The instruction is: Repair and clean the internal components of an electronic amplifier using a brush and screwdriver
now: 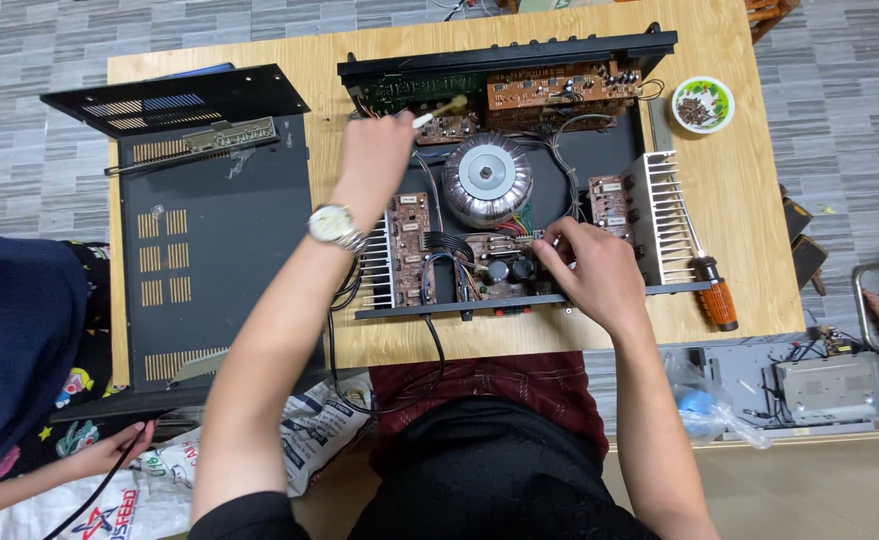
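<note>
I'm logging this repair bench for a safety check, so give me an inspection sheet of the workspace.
Surface: wooden table, crowded.
Job's things: opened amplifier chassis with round transformer, circuit boards, finned heatsinks.
Clutter: removed black cover, screwdriver, small bowl of screws.
Grippers: left hand holds a small brush; right hand touches the front board.
Cables: black cord hangs off the table's front edge.
Surroundings: tiled floor, printed sack, other people's hands at both sides, second device.
</note>
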